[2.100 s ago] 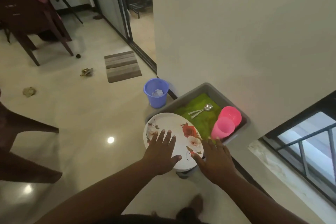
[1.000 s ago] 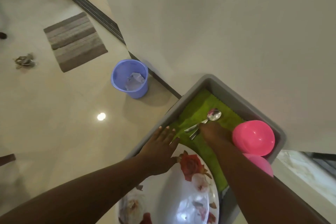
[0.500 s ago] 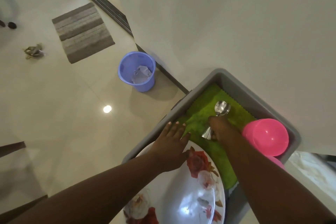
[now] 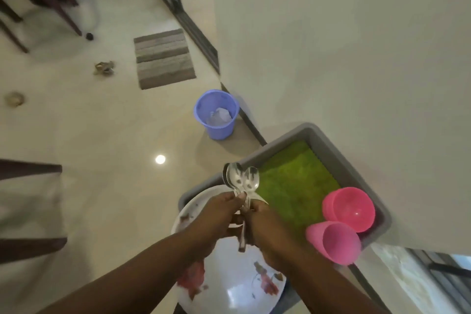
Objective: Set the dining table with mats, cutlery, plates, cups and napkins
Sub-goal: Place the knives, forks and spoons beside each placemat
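Where the grey tub (image 4: 328, 150) butts against the wall, bare floor opens to its left, broken by a blue bin (image 4: 216, 115) and striped mat (image 4: 163, 58). Green mat (image 4: 293, 181) lines the tub; two pink cups (image 4: 341, 224) sit at its right end, floral plate (image 4: 234, 285) overlapping its near rim. Left hand (image 4: 216, 216) and right hand (image 4: 262, 224) both grip a spoon bundle (image 4: 242, 181), bowls up, above the plate.

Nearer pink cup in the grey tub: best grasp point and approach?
Grip the pink cup by its rim, coming from the plate side: it lies tilted on the tub edge, mouth open towards that side. Likely best is one finger inside, thumb outside. Both hands hold spoons.
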